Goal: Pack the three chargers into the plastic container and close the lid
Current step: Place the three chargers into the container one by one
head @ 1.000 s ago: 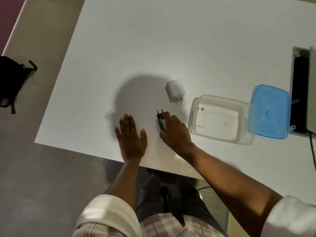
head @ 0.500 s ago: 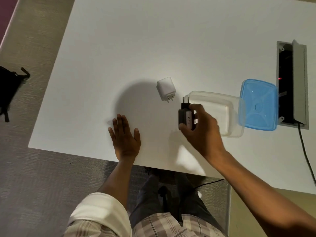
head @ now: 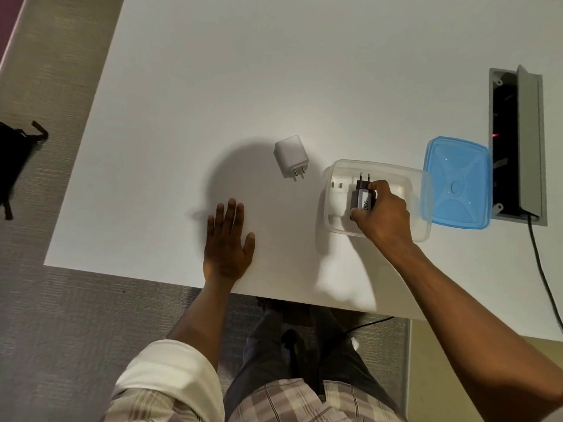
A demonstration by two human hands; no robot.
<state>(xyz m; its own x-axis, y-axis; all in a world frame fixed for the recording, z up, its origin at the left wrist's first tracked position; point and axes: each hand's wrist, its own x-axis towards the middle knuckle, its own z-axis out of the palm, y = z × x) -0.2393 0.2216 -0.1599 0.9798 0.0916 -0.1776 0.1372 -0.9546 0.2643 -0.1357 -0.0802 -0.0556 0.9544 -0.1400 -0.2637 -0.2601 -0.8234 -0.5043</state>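
Observation:
My right hand (head: 382, 213) grips a black charger (head: 362, 196), prongs pointing away, and holds it over the left half of the clear plastic container (head: 425, 190). Inside the container lies a large white charger (head: 337, 197), mostly hidden under my hand. A small white charger (head: 291, 156) lies on the white table (head: 274, 71), left of the container, prongs toward me. The blue lid (head: 458, 182) rests flat to the right of the container, touching it. My left hand (head: 227, 242) lies flat on the table near the front edge, fingers apart, holding nothing.
A recessed cable box (head: 515, 144) with an open flap sits in the table at the right, a black cable (head: 545, 278) running from it. A black bag (head: 15, 159) lies on the floor at the left. The table's front edge is just below my left hand.
My right hand lifted the black charger off the table and carried it right, from beside the container to over it. The left hand stayed flat.

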